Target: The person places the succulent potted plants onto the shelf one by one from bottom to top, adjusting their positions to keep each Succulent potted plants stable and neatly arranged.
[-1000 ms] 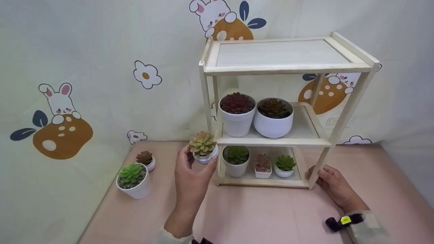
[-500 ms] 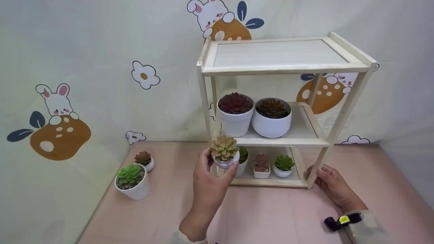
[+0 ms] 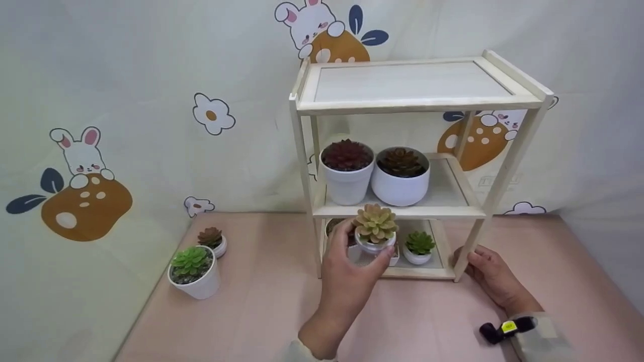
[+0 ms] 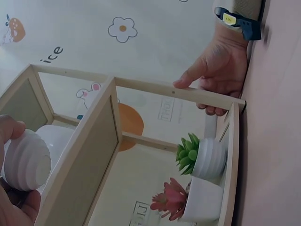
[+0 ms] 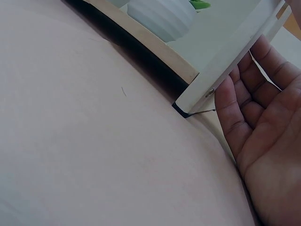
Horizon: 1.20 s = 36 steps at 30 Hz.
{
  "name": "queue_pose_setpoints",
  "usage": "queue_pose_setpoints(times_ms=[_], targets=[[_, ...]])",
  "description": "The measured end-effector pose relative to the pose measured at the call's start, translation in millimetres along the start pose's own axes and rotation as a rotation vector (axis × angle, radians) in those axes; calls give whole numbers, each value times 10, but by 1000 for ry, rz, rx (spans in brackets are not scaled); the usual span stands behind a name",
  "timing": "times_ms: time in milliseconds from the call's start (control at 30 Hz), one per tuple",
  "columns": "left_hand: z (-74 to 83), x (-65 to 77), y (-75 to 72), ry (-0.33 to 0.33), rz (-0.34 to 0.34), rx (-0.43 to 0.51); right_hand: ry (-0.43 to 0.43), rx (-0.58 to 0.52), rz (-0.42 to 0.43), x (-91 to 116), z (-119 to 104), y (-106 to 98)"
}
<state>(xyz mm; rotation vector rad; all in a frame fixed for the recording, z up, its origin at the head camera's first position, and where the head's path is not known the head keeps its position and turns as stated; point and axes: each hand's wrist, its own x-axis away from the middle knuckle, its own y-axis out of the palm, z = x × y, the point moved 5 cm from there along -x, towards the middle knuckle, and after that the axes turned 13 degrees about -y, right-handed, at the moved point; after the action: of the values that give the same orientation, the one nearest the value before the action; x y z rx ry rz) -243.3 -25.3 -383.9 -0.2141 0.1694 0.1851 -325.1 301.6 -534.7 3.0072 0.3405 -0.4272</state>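
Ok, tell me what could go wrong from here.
The left hand holds the yellowish succulent near the middle shelf's front edge; it might catch there. In the head view, these mostly hide the pink succulent, which could get knocked. The right hand grips a post of the wooden rack; a tug might shake everything on it.

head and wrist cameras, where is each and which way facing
Head: worn on the head, facing forward and down at the shelf; left grip and right grip show.
Left wrist: on that wrist, facing the shelf, image sideways; parts of both grips show.
Right wrist: on that wrist, facing the shelf's foot and table; right grip shows.
Head and left wrist share the held pot.
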Motion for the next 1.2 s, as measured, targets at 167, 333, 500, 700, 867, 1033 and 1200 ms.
queue_pose_setpoints(times_ms=[167, 333, 500, 700, 867, 1033, 1200], targets=[[43, 21, 165, 1, -42, 13, -5, -16, 8, 8, 10, 6], [56, 28, 264, 2, -59, 19, 13, 0, 15, 16, 3, 4], [69, 38, 355, 15, -89, 34, 33, 21, 26, 9, -20, -8], [111, 44, 478, 2, -109, 37, 14, 11, 7, 1, -13, -5], [167, 36, 584, -6, -110, 14, 9, 0, -3, 8, 0, -4], [234, 32, 682, 2, -115, 21, 24, 9, 12, 7, 5, -15], [253, 17, 751, 0, -125, -1, 15, -1, -2, -2, -7, -5]])
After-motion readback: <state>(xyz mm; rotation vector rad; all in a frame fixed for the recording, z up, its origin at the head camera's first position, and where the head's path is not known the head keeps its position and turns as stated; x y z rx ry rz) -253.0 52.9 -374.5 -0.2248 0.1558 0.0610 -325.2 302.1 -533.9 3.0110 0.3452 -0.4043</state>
